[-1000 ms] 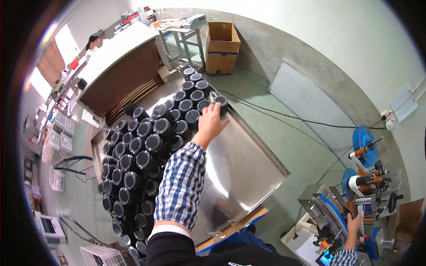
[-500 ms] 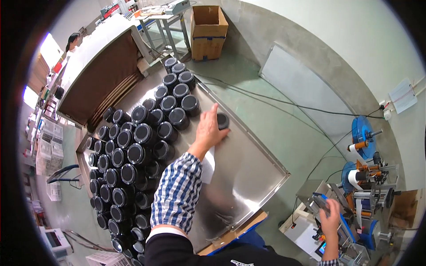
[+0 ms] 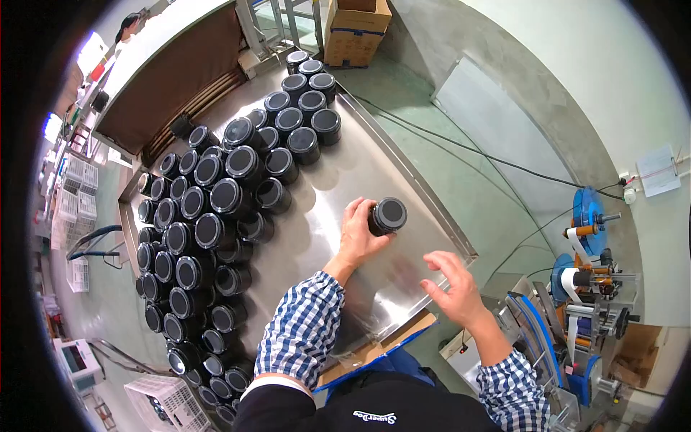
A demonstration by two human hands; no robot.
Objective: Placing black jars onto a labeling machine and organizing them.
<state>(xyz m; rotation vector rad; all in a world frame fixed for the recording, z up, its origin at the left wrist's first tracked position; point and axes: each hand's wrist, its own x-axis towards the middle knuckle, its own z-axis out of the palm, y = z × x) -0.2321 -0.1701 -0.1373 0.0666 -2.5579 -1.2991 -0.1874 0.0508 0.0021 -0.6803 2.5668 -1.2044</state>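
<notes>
A black lidded jar (image 3: 389, 216) is gripped from its left side by my left hand (image 3: 358, 237), with the fingers and thumb wrapped round it. The jar is over the bare part of a metal tray table (image 3: 338, 194); whether it touches the surface I cannot tell. To its right and nearer to me, my right hand (image 3: 455, 294) is open and holds nothing, fingers and thumb apart, above the tray's right corner. Many more black jars (image 3: 210, 230) crowd the left and far side of the tray, some stacked on others.
A machine with blue reels (image 3: 590, 216) and rollers stands at the right. Cables (image 3: 489, 153) run across the floor towards the wall. A cardboard box (image 3: 356, 36) is at the back. White plastic crates (image 3: 162, 403) stand at the left. Another person (image 3: 128, 27) is far off.
My left hand has drawn the jar nearer to me and to the right. My right hand has come from the machine to above the tray's right corner. The view has shifted.
</notes>
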